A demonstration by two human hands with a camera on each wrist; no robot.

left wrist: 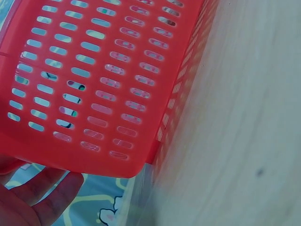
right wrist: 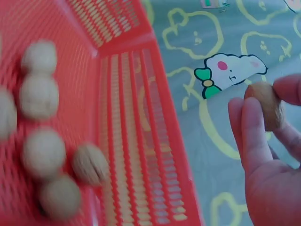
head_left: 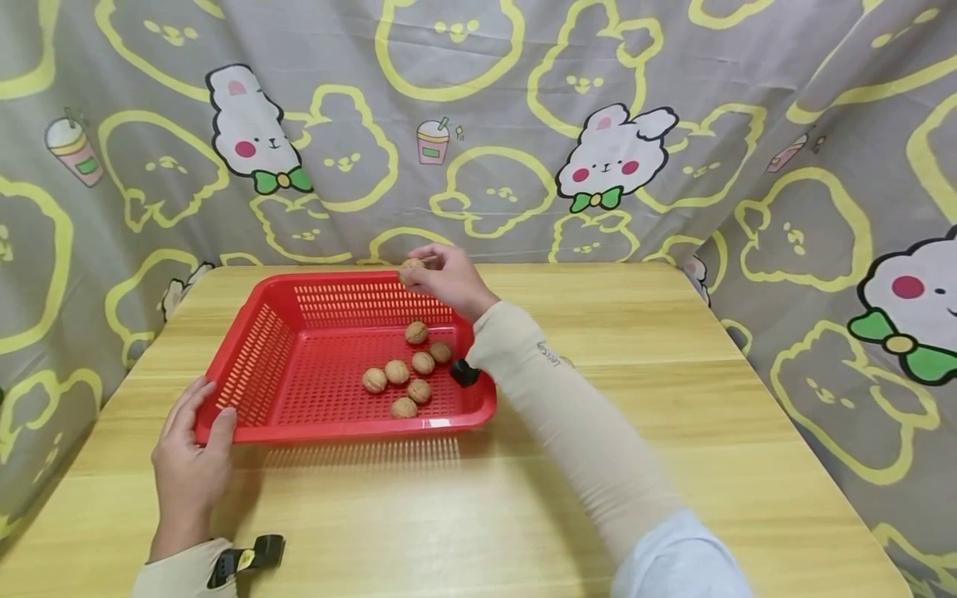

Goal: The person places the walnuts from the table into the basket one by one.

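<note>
A red plastic basket [head_left: 329, 433] with slotted walls stands on the table, several walnuts [head_left: 397, 371] lying in its right half. My left hand [head_left: 190, 448] grips the basket at its near left corner, thumb over the rim and fingers along the outside. In the left wrist view, the fingertips [left wrist: 61, 197] show beneath the rim. Over the basket's back edge, my right hand [head_left: 452, 282] pinches a walnut [right wrist: 265, 106] between thumb and fingers. The right wrist view has this walnut beyond the slotted wall [right wrist: 141, 141], with loose walnuts [right wrist: 44, 153] inside the basket.
The wooden table [head_left: 658, 399] reaches out on both sides of the basket. A grey curtain [head_left: 508, 83] with yellow outlines and white rabbits hangs behind and beside it. Part of another tan, rounded thing [head_left: 567, 362] peeks out behind the right forearm.
</note>
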